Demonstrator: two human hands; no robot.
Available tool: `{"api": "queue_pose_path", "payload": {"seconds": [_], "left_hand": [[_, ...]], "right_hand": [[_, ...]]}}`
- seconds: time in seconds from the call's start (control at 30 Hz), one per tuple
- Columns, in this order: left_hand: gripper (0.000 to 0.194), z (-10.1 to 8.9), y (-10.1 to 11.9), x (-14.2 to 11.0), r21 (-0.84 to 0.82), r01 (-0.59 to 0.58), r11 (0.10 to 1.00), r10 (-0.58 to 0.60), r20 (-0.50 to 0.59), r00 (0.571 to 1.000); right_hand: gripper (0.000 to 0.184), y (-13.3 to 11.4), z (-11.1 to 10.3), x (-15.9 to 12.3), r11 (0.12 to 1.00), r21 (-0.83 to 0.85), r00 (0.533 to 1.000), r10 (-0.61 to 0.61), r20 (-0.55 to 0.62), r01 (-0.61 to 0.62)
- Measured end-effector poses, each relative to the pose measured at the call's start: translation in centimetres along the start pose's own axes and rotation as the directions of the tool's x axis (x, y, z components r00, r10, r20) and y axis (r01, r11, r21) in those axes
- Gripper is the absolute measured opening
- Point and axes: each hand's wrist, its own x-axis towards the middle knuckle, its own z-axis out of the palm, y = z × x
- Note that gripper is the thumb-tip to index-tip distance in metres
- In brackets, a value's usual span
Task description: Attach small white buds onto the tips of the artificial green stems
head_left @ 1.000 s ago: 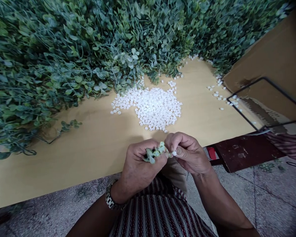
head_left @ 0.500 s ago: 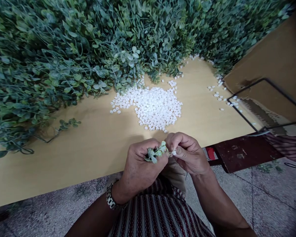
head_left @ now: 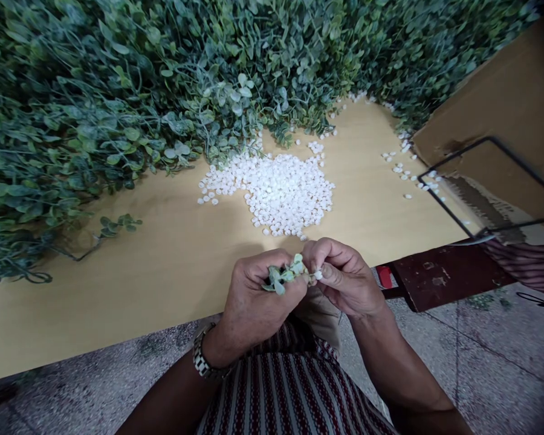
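My left hand is closed around a green leafy sprig, whose leaves poke out above the fingers. Close against it, my right hand pinches a small white plastic cap between thumb and forefinger, at the sprig's stem end. The fingers partly hide where cap and stem meet. Just beyond both hands, a pile of the same white caps lies spread on the tan table.
A thick heap of leafy green stems covers the table's far side. At right stand a torn cardboard box and a black wire frame, with loose caps near them. One stray sprig lies at left. A dark red bench is below the table.
The view has shifted slightly. Both hands keep nearly the same pose, with the sprig in the left and the white cap in the right.
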Motion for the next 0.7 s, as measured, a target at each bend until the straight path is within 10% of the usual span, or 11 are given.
{"api": "queue_pose_path", "payload": {"seconds": [0.7], "left_hand": [[0.032,-0.51,0.17,-0.02,0.096,-0.116,0.989,0.11,0.062,0.992]], "right_hand": [[0.012,0.03,-0.56,-0.44,0.965,-0.259,0.998,-0.035,0.043,0.045]]}}
